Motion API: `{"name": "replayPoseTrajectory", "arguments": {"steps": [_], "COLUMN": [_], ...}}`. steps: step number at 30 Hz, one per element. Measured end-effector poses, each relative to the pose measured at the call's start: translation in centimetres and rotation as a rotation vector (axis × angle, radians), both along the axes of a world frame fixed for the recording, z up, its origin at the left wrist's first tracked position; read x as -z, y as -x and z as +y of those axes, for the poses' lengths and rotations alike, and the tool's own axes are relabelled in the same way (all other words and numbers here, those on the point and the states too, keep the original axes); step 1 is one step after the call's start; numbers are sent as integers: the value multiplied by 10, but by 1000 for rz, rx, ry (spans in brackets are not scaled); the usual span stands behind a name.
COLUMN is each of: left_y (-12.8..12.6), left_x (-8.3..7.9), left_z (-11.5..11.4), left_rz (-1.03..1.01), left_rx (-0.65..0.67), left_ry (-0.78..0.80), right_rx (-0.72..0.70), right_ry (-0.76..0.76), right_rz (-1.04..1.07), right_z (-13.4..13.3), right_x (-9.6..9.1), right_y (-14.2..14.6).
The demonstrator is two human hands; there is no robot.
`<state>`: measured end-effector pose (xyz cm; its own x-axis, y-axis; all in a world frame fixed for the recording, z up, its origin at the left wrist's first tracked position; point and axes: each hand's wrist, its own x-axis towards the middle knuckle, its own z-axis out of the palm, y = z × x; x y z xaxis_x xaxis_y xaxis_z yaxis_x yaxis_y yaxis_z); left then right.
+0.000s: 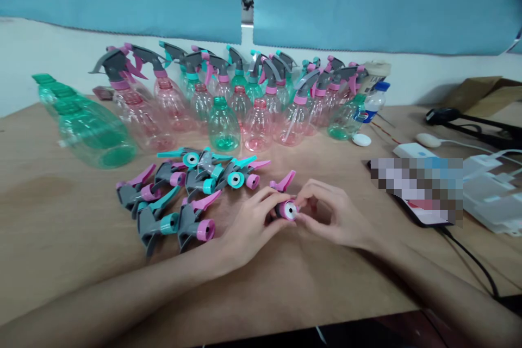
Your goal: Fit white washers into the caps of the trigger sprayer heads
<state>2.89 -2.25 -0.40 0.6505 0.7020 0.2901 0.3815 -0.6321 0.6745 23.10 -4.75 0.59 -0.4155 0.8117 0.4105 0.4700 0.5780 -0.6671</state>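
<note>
Between both hands, low over the wooden table, is a pink-and-grey trigger spray head (290, 210), its round collar with a white centre facing me. My left hand (255, 217) grips it from the left, thumb below and fingers above. From the right, the thumb and fingertips of my right hand (332, 212) pinch at the pink collar; their exact contact is partly hidden. Left of the hands lie several loose spray heads, among them a pink-and-grey one (198, 223) and a teal-and-grey one (157, 223). Behind them stand open bottles, such as a green bottle (223, 128) and a pink bottle (258, 128).
Several bottles with spray heads fitted, like a pink one (294, 122), stand along the wall. Green bottles (95, 133) are at the left. A phone (428, 215) with a cable, a white round lid (361, 140), a blue-capped bottle (376, 100) and white boxes (495, 196) occupy the right.
</note>
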Motion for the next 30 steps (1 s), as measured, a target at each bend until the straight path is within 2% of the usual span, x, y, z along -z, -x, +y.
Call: {"name": "replayPoseTrajectory", "arguments": {"steps": [7,17,30], "left_y": [-1,-1,-2], "left_x": [2,0,1], "left_z": [1,0,-1], "left_rz": [13,15,18], "left_rx": [2,7,-4], "left_ry": [-6,-13,-17], "right_rx": [-12,16,74], "right_ry": [-5,22,91], "right_rz": [-56,-107,-72], "right_z": [1,0,-2], "right_x": [6,3,9], "right_y": [0,0,4]}}
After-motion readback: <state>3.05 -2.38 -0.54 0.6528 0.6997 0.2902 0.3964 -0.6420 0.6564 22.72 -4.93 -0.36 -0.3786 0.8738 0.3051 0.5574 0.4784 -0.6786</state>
